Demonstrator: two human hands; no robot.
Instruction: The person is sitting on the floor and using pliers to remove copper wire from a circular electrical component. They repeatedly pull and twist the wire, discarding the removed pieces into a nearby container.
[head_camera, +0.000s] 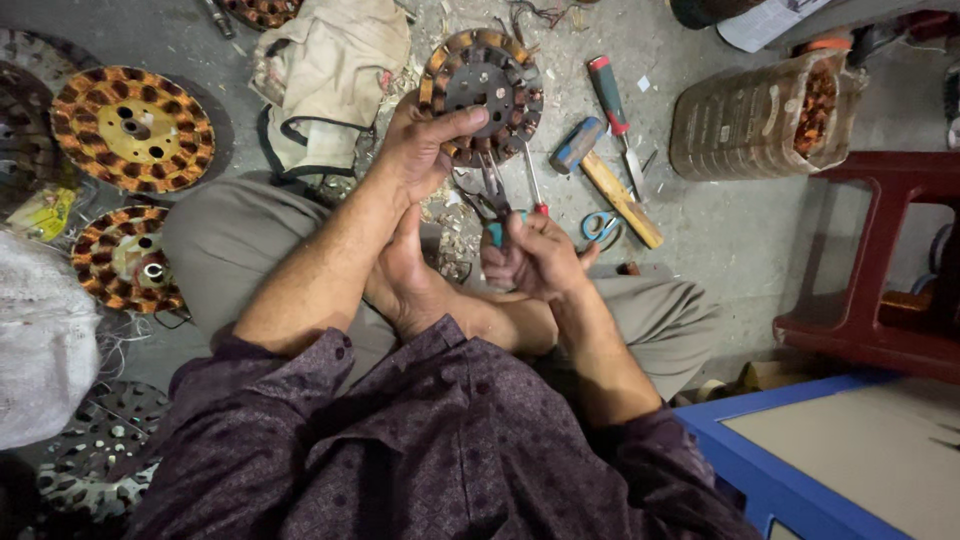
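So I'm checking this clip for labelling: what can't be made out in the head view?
- Round copper-wound stator: lower left edge hidden by the left hand.
- Pliers: grips buried in the right hand; jaw tips too small to judge.
- Red stool: cut off by the right edge.
- Grey perforated discs: dim, partly behind the sleeve.

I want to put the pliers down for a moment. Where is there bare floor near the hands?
Bare floor lies between the hammer, the clear plastic jar and the red stool. Crowded: wire scraps below the stator held by the left hand; wound stators left.
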